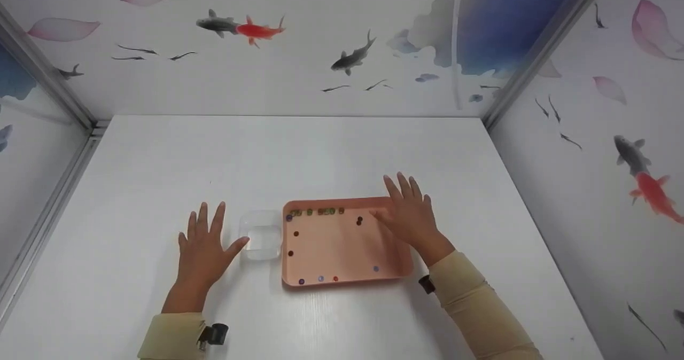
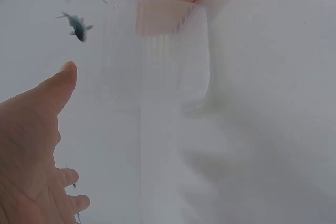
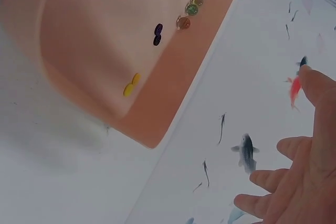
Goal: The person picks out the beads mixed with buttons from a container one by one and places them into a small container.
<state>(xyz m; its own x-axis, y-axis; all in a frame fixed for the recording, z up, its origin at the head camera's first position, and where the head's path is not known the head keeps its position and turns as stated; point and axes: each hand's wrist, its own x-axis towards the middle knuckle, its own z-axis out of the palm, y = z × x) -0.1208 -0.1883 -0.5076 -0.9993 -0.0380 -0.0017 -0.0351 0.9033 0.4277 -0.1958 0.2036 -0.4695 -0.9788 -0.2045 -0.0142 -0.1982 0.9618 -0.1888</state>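
A shallow peach tray lies on the table with small pieces in it. Glass marbles in green and amber line its far wall. Two dark purple discs and two yellow discs show in the right wrist view; my hand hides the yellow ones from the head view. Against the tray's left side stands a clear plastic box. My left hand is spread beside the box, its thumb overlapping the box's edge. Over the tray's far right part my right hand hovers with fingers extended, holding nothing.
Blue pieces and a red one lie near the tray's front wall. White panels printed with fish border the white table at the back and sides.
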